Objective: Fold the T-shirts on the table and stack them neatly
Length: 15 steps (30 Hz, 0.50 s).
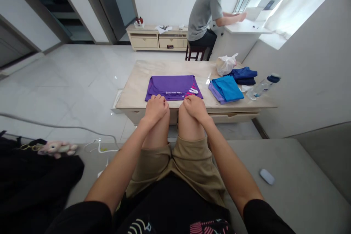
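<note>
Cloth (pixel 172 85), purple, folded, lies at twelve o'clock, long axis nine-to-three, about equally near left hand (pixel 157 109) and right hand (pixel 196 107), fingers loosely fisted, empty.

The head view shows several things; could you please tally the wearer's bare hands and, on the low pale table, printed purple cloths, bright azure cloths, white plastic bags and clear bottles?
Left hand and right hand: 2
Printed purple cloth: 1
Bright azure cloth: 1
White plastic bag: 1
Clear blue-lidded bottle: 1
Total: 6
</note>
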### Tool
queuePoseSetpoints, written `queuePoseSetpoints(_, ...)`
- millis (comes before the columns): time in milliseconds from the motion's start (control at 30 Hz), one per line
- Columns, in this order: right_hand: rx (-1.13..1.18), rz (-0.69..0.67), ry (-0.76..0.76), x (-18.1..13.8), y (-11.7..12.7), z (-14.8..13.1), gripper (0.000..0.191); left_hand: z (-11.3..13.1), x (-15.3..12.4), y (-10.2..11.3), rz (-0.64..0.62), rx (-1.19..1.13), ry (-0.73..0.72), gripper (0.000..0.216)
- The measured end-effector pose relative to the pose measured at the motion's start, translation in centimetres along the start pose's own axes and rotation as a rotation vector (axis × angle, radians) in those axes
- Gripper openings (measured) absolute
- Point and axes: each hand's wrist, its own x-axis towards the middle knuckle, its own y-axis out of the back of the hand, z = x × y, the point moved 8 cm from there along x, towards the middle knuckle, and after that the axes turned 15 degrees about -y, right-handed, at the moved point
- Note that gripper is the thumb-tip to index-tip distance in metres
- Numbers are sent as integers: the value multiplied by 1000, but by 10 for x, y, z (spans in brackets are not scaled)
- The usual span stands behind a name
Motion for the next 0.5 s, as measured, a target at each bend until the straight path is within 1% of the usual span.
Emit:
queuePoseSetpoints(200, -17, 24, -34, -7, 8, -1, 28, -5, -6, 5, 21, 15, 20, 34)
queuePoseSetpoints(300, -36, 34, -16, -9, 11, -4, 26, -8, -7, 6, 50, 3, 11, 32)
queuePoseSetpoints(500, -41, 56, -8, -7, 5, -7, 23, -8, -7, 3, 57, -11, 3, 30)
